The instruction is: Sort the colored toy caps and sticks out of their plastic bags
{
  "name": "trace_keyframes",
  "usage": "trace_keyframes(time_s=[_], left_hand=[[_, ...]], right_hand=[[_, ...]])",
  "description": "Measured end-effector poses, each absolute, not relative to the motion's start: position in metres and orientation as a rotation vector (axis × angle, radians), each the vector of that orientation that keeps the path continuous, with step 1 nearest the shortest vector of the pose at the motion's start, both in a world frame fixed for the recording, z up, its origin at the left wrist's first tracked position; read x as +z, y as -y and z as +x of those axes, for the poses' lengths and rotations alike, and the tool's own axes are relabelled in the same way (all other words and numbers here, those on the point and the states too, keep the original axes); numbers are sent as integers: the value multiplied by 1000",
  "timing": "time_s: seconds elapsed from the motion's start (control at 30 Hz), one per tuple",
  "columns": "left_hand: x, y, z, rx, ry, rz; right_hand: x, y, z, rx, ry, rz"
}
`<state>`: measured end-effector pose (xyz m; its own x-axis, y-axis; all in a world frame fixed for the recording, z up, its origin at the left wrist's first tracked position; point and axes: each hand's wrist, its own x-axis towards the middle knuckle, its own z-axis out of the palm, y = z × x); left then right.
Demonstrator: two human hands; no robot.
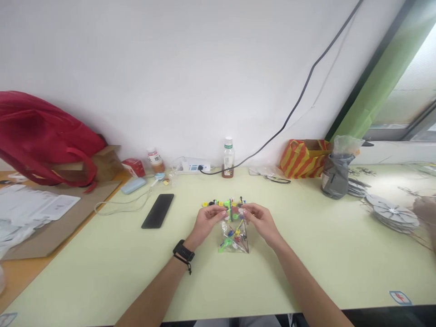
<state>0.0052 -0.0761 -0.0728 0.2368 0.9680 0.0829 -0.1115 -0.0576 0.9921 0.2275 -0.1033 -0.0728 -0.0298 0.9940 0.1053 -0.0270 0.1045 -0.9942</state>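
A small clear plastic bag (233, 240) lies in front of me at the middle of the table, with green, yellow, blue and red pieces inside. My left hand (208, 221) pinches the bag's upper left edge between thumb and fingers. At its upper right edge my right hand (261, 222) does the same. Small colourful parts (205, 204), some yellow and black, lie just beyond my fingertips; what exactly they are is too small to tell. A black band sits on my left wrist.
A black phone (157, 211) lies to the left, near a white cable (119, 211). Behind stand a bottle (228, 159), a power strip (193, 167) and a striped bag (303, 159). Right are grey discs (391, 213) and another person's blurred hand (425, 211).
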Motion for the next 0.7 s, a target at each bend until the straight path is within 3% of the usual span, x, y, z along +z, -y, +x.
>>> trace_keyframes(time_s=[0.7], left_hand=[[-85, 68, 2, 1210, -911, 1277]], right_hand=[[-78, 99, 228, 1204, 1211, -989]])
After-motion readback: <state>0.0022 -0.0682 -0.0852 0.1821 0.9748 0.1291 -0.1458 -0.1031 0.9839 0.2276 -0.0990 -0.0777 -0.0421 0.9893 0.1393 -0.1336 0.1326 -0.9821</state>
